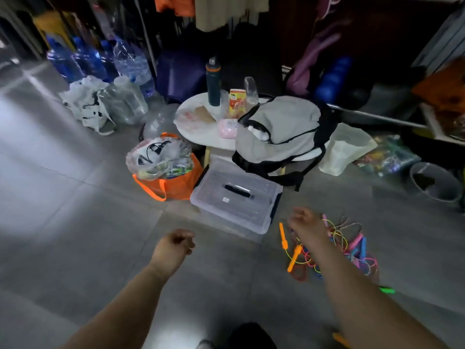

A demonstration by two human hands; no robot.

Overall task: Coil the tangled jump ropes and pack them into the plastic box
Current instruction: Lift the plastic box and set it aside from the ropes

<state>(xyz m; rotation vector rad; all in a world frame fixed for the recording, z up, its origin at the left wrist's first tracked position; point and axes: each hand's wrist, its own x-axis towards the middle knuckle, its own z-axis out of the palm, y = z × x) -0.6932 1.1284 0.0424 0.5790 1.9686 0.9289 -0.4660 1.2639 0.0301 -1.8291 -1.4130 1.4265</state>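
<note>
A tangle of jump ropes (349, 244) lies on the grey floor at the right, with orange, pink, blue and green handles and thin yellow, pink and red cords. The clear plastic box (235, 197) stands just left of it, its lid on, with a dark handle on top. My right hand (305, 226) hovers over the left side of the tangle, fingers loosely curled; blur hides whether it touches a rope. My left hand (176, 244) hangs over bare floor in front of the box with curled fingers, holding nothing.
Behind the box stands a low white table (201, 132) with a grey backpack (281, 129), a dark bottle (214, 83) and packets. An orange bag (171, 182) full of plastic sits left of the box. A grey bin (435, 181) stands at the right. Water bottles (100, 59) are at the back left.
</note>
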